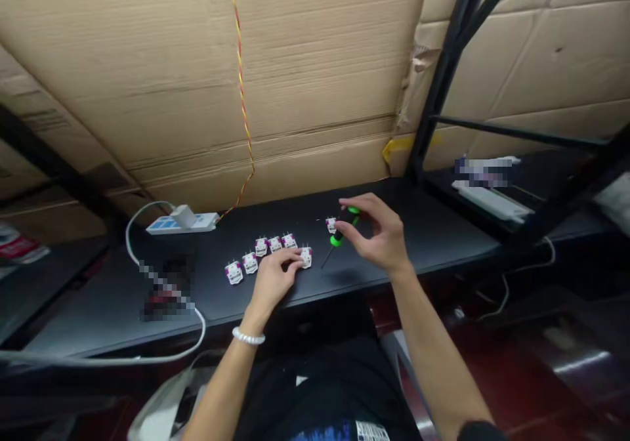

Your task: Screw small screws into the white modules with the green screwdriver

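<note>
My left hand rests on the black table with thumb and fingers closed on the edge of a small white and purple plug piece, its pins pointing away from me. In my right hand is a black and green screwdriver, gripped between thumb and fingers. Its thin shaft slants down and to the left, and the tip is just right of the held piece, apart from it. Several similar pieces, including one plug piece at the far left, stand in a loose row left of my hand. Another plug piece lies behind the screwdriver.
A white power strip with a plugged-in adapter lies at the back left. Its white cable loops over the table's front edge. A twisted red-yellow wire hangs against the cardboard wall. Black shelf posts stand at both sides.
</note>
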`<state>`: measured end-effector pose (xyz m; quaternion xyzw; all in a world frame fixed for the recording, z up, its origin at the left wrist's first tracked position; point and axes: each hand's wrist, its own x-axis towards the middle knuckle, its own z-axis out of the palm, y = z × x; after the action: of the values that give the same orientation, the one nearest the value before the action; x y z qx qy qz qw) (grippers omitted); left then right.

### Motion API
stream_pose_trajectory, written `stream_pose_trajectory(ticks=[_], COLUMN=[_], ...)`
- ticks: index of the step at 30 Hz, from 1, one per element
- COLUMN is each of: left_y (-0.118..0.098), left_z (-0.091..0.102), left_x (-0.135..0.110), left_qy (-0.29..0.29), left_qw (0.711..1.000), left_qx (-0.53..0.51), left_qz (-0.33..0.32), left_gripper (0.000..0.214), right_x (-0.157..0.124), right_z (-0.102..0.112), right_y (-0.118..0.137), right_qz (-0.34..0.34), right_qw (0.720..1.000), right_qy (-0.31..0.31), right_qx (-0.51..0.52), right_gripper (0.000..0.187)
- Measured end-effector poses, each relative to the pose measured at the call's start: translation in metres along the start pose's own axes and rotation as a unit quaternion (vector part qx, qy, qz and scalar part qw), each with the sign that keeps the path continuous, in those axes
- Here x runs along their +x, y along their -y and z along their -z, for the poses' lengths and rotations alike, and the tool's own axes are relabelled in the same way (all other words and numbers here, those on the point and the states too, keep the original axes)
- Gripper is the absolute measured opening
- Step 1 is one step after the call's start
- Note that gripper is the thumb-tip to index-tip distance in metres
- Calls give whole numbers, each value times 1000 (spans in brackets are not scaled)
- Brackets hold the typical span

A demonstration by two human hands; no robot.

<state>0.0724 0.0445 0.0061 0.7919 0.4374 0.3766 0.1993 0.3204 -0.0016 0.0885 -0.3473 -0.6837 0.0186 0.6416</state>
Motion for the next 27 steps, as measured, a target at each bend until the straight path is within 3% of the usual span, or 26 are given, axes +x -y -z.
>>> stream_pose_trajectory(ticks=[20, 27], left_y=[4, 1], left_z=[0, -1], left_x=[-5, -7], left_qy=[38, 68], left_qw=[997, 993], left_qx=[32, 45], left_qz=[-65, -87], left_gripper=[21, 23], right_x=[0, -3], right_z=[-1, -12], right_y=[0, -2], right_qz=[-4, -19], right_qw=[1000, 999], right_qy=[-5, -27], right_qx=[-6, 7], right_gripper=[28, 31])
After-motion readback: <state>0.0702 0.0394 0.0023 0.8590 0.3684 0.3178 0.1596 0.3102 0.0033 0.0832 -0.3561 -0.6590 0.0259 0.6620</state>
